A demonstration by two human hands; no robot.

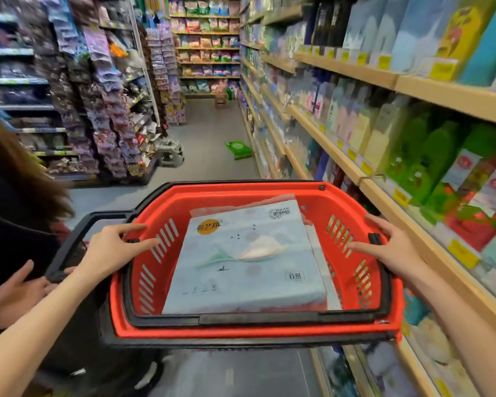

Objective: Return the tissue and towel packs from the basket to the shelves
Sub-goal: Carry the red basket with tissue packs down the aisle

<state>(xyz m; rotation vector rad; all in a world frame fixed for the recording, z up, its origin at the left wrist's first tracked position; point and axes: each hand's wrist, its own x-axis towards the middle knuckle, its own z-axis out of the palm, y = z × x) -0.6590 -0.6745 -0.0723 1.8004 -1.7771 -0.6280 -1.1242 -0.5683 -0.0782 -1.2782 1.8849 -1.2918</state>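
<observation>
A red plastic basket [241, 193] with black handles is held in front of me at waist height. A flat pale-blue tissue pack [246, 262] lies on top inside it. The edges of other packs [324, 270] show beneath it, one pink at the far end. My left hand [112, 249] grips the basket's left rim, fingers curled over the edge. My right hand [384, 245] grips the right rim the same way. Wooden shelves [355, 173] packed with tissue and towel packs run along my right.
Another person stands close at my left, with one hand [12, 290] near the basket's swung-out black handle [78, 239]. A grey stool [169, 153] and a green pack [238, 149] lie on the aisle floor ahead. Racks of hanging goods [106, 96] line the left.
</observation>
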